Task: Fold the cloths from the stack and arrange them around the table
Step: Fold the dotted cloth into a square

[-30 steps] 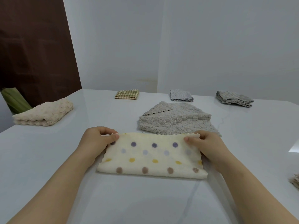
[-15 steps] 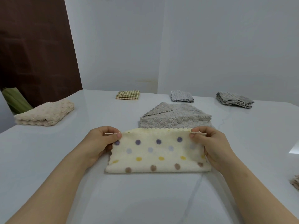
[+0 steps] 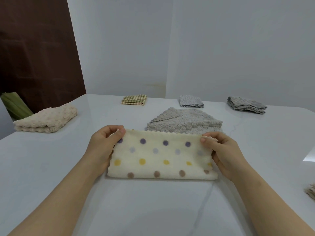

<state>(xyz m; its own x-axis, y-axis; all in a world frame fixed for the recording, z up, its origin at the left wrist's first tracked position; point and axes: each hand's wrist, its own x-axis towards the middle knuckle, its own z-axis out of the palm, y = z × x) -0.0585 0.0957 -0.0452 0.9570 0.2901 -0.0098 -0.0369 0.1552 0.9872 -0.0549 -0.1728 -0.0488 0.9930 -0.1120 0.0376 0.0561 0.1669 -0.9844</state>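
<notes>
Your left hand [image 3: 102, 147] pinches the far left corner of the dotted cloth [image 3: 162, 157], thumb on top. Your right hand [image 3: 223, 154] pinches the far right corner the same way. The cloth is stretched flat between the two hands. Its scalloped far edge looks lifted, and its folded near edge lies on the tabletop [image 3: 51, 167] right in front of you. Just behind it sits the grey stack [image 3: 184, 123]. Folded cloths lie further out: a beige cloth [image 3: 46, 120] at your left, then a checked cloth [image 3: 134, 99], a pale grey cloth [image 3: 191, 101] and a darker grey cloth [image 3: 246, 105] along the far side.
</notes>
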